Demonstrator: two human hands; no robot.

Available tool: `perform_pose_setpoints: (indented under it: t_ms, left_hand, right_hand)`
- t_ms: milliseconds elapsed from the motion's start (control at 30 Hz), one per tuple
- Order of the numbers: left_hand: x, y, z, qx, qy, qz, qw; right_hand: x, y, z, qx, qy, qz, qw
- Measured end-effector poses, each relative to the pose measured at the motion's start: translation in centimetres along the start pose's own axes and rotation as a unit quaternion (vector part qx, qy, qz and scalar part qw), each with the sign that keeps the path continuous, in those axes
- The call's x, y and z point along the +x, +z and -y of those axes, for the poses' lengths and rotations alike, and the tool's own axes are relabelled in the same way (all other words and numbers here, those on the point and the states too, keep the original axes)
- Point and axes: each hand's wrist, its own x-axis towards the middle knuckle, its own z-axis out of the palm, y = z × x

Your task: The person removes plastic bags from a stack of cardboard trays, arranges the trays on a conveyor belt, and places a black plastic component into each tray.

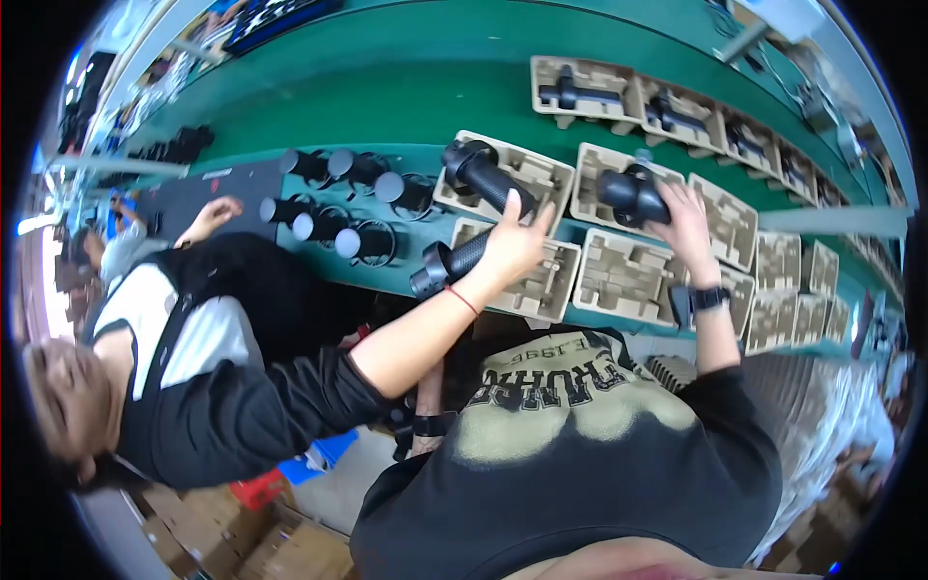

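Trays of moulded tan pulp crowd the green bench in the head view, set in two rows before the person. The right hand reaches over the upper middle tray and holds a black rounded device by its right end, thumb and fingers fairly close together around it; the device is at that tray, above its compartments. The left hand is mostly hidden, so its grip cannot be told; a black band circles that wrist.

What blocks it is a co-worker's arm, which slants across from the left, with a red string at the wrist. The co-worker's hand is at the lower end of a black handled device lying over the upper left tray. Another black device lies partly beneath that wrist, at the left edge of the lower left tray.

Farther left, six black cylinders with grey round ends form two rows, beside a dark mat. Along the back, a row of trays bears black parts. More trays are grouped at the right, near a plastic-wrapped stack. Cardboard boxes sit at lower left.
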Motion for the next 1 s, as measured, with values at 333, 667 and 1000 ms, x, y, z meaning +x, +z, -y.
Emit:
perform_pose_setpoints:
  t_ms: [333, 667, 1000]
  left_hand:
    - [0.5, -2.1, -3.0, -0.144, 0.236, -0.237, 0.931]
    - [-4.5, 2.1, 4.7, -0.561, 0.164, -0.014, 0.811]
    - [-12.8, 2.9, -7.6, -0.628, -0.363, -0.116, 0.678]
  right_hand:
    - [2.6, 3.7, 3.1, -0.085, 0.012, -0.050, 0.995]
    - [11.9, 12.6, 14.7, 0.185, -0.051, 0.113, 0.975]
    - [12.0, 10.3, 13.3, 0.143, -0.092, -0.064, 0.983]
